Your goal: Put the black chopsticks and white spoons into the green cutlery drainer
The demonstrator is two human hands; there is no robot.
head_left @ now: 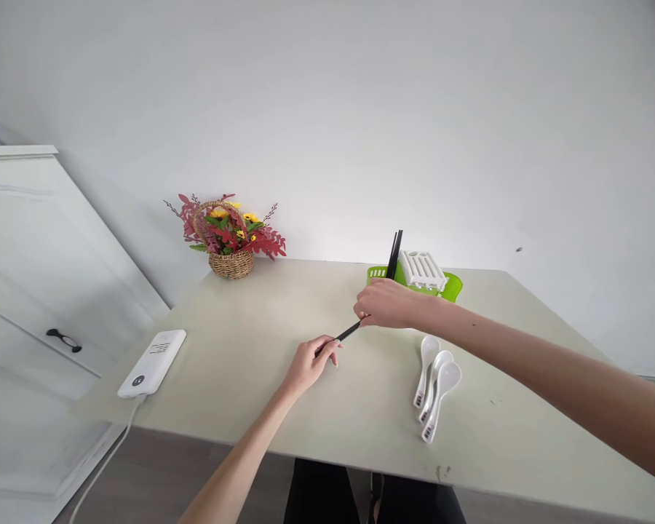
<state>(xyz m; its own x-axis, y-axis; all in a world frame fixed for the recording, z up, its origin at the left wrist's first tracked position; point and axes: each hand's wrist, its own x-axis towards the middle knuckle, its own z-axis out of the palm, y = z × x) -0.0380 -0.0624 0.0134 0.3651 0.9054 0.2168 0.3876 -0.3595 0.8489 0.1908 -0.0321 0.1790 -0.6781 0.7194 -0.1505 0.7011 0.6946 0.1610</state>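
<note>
Black chopsticks point(350, 331) stretch slantwise between my two hands above the table; how many there are I cannot tell. Their near end lies in the closed fingers of my left hand point(310, 360). At the far end, my right hand point(385, 302) has its fingers bent round them. Just behind that hand stands a green holder point(453, 287), partly hidden by it. More black chopsticks point(394, 255) stand upright there, and a white slotted rack point(423, 269) is on its right part. Three white spoons point(442, 386) lie overlapping below my right forearm.
A wicker basket point(232, 263) of artificial flowers stands at the back left of the pale table point(240, 393). A white power bank point(153, 364) with a cable lies at the left edge. Beyond it is a white cabinet point(27, 262); a wall rises behind.
</note>
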